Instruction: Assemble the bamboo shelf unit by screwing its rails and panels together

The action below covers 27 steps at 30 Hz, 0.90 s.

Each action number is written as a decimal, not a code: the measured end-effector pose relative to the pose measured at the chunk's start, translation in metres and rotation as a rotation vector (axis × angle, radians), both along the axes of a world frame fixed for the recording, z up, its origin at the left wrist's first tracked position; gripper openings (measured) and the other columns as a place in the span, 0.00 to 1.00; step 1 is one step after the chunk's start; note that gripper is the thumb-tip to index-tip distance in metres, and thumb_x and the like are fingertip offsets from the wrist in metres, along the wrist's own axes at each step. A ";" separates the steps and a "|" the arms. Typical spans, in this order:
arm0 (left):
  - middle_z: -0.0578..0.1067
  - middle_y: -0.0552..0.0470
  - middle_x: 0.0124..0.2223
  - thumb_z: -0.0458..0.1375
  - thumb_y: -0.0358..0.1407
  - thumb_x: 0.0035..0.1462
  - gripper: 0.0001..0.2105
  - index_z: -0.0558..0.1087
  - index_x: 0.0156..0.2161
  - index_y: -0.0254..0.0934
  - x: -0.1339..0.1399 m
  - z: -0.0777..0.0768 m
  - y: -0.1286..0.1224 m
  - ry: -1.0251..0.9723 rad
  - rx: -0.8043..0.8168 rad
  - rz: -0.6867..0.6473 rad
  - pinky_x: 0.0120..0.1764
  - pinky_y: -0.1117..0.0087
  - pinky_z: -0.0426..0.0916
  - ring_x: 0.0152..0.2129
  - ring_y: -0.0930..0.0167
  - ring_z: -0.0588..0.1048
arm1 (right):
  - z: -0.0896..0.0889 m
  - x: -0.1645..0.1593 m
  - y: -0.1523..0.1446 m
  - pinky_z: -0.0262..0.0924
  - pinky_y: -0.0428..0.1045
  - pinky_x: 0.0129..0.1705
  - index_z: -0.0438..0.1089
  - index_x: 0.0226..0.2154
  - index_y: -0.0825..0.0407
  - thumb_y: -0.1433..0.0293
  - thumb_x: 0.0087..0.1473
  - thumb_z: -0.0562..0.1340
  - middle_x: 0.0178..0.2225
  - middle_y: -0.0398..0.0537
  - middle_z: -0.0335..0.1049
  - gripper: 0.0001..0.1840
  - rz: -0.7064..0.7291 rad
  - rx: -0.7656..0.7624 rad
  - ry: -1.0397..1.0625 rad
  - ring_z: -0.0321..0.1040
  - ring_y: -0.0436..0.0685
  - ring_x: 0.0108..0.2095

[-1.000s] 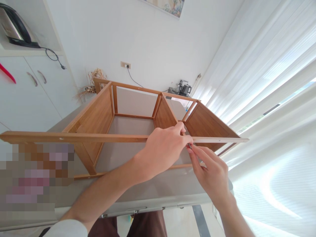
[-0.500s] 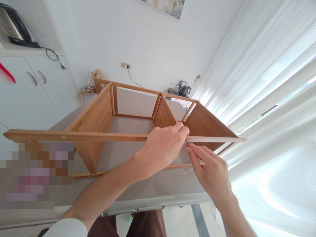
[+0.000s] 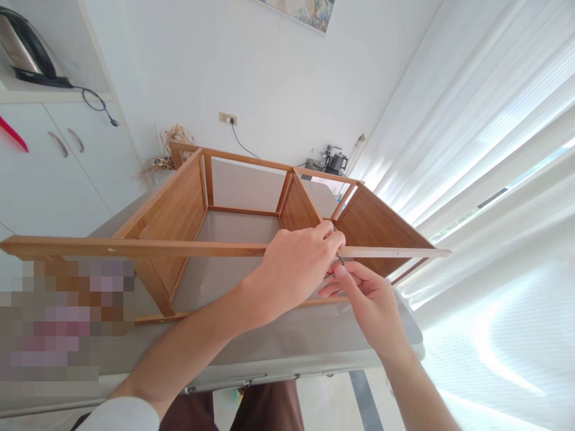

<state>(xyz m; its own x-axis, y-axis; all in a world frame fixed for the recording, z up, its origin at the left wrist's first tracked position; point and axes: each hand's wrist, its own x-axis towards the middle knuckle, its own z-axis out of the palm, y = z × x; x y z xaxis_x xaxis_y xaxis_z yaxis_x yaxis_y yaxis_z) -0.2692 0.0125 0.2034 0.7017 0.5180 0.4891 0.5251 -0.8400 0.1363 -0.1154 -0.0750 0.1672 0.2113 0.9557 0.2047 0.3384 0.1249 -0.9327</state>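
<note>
A brown wooden shelf frame [image 3: 188, 247] lies on its side on the grey table [image 3: 287, 344], with its panels standing across it. My left hand [image 3: 294, 266] is closed over the near rail, right of its middle, beside the middle panel. Just to the right and below, my right hand [image 3: 371, 302] pinches a thin, dark, bent hex key [image 3: 341, 260] between thumb and fingers. The key's upper end is at the underside of the rail, close to my left fingertips. Whatever it meets there is hidden by my hand.
White curtains [image 3: 494, 179] hang along the right side. At the left are a white cabinet [image 3: 31, 173] and an electric kettle [image 3: 29, 48]. Dried stalks [image 3: 157, 161] stand behind the frame's left end. A dark kettle [image 3: 338, 161] sits at the back right.
My right hand has turned and shifted slightly left, its fingers now reaching under the rail, and the hex key has swung with it. My left hand stays on the rail.
</note>
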 end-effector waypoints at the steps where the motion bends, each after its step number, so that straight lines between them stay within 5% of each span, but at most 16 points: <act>1: 0.74 0.56 0.41 0.51 0.33 0.66 0.05 0.69 0.43 0.40 0.000 0.000 0.000 -0.002 -0.005 -0.003 0.21 0.69 0.50 0.29 0.73 0.76 | -0.001 -0.002 -0.002 0.73 0.48 0.34 0.76 0.35 0.51 0.55 0.60 0.63 0.29 0.47 0.78 0.16 -0.041 0.036 -0.067 0.77 0.54 0.29; 6: 0.74 0.58 0.42 0.52 0.32 0.67 0.04 0.69 0.43 0.41 0.000 -0.002 0.000 -0.034 -0.015 -0.011 0.22 0.69 0.50 0.30 0.74 0.77 | -0.010 -0.004 -0.012 0.67 0.43 0.29 0.76 0.39 0.49 0.62 0.63 0.61 0.32 0.45 0.78 0.10 -0.277 0.262 -0.477 0.75 0.52 0.31; 11: 0.74 0.58 0.42 0.51 0.31 0.67 0.05 0.69 0.42 0.41 0.001 -0.002 0.001 -0.034 0.012 0.002 0.21 0.69 0.50 0.30 0.74 0.77 | -0.018 0.012 -0.008 0.63 0.43 0.31 0.75 0.41 0.50 0.69 0.63 0.61 0.33 0.44 0.74 0.06 -0.311 0.456 -0.802 0.69 0.48 0.32; 14: 0.74 0.58 0.42 0.52 0.31 0.67 0.04 0.69 0.42 0.40 0.002 -0.002 0.001 -0.031 0.011 0.002 0.21 0.69 0.50 0.30 0.74 0.77 | -0.019 0.017 -0.004 0.63 0.44 0.36 0.74 0.41 0.51 0.72 0.62 0.62 0.33 0.43 0.73 0.06 -0.274 0.479 -0.835 0.68 0.48 0.33; 27: 0.74 0.59 0.40 0.52 0.29 0.65 0.04 0.68 0.41 0.40 0.001 -0.002 0.000 -0.047 0.015 0.002 0.21 0.69 0.50 0.29 0.74 0.76 | -0.018 0.020 -0.001 0.60 0.45 0.34 0.73 0.44 0.51 0.74 0.62 0.61 0.33 0.43 0.73 0.08 -0.236 0.491 -0.926 0.65 0.48 0.32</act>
